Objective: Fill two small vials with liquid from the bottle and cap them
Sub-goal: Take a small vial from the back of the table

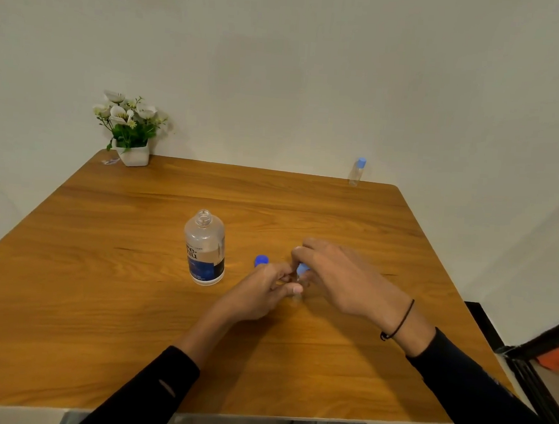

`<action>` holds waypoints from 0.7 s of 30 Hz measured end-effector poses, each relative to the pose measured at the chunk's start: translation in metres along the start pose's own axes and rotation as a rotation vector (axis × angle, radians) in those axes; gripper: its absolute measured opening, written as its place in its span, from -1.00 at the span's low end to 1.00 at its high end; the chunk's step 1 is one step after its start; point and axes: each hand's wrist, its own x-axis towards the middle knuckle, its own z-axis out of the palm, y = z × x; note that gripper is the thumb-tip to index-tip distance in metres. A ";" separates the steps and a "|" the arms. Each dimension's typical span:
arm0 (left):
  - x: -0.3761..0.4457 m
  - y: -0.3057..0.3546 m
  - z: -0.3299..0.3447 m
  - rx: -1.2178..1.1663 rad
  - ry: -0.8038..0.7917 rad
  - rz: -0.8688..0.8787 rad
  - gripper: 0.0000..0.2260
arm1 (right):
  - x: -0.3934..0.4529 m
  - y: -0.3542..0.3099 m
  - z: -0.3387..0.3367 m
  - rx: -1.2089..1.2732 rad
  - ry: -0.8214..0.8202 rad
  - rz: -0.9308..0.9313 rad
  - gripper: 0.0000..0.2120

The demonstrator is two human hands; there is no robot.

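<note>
In the head view, a small clear vial (pixel 298 288) is held upright on the table (pixel 97 298) just right of frame centre, pinched low down by the left hand (pixel 265 291). Its light blue cap (pixel 301 269) is gripped from above by the right hand (pixel 336 276), fingers closed around it, so it's probably being screwed on or off; which one can't be told. The big bottle (pixel 205 247) is stood open to the left of centre, roughly two thirds full, with its dark blue cap (pixel 261 260) left on the table between bottle and hands. A second vial (pixel 357 171), capped, is parked at the far edge, upper right of the frame. A flower pot (pixel 134 133) is seen at the upper left corner of the table.

Handling-wise, the vial looks super light and tippy, smooth plastic or glass, likely slippery if wet, so it's best pinched around the body near the base while the cap is turned. The bottle looks heavier and slightly squeezable, best grabbed around the label.
</note>
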 end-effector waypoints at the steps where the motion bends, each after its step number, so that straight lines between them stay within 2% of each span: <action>1: 0.000 0.001 0.000 0.002 -0.001 0.002 -0.88 | -0.001 0.002 -0.001 0.049 0.013 -0.017 -0.80; 3: -0.001 0.003 -0.001 -0.003 -0.001 0.008 -0.87 | -0.003 0.007 -0.001 0.141 0.069 -0.011 -0.76; 10: -0.003 0.002 0.004 -0.042 0.045 0.014 -0.75 | -0.016 0.040 0.025 0.445 0.335 0.134 -0.81; 13: -0.001 -0.001 0.005 -0.039 0.083 0.014 -0.73 | -0.019 0.053 0.048 0.465 0.440 0.214 -0.78; 15: 0.001 -0.003 0.007 -0.030 0.132 0.011 -0.72 | -0.021 0.061 0.059 0.537 0.464 0.266 -0.82; 18: 0.007 -0.005 0.011 -0.029 0.201 -0.007 -0.70 | -0.023 0.069 0.070 0.609 0.443 0.320 -0.66; 21: 0.014 -0.004 0.015 -0.016 0.229 -0.018 -0.67 | -0.023 0.074 0.079 0.577 0.422 0.388 -0.72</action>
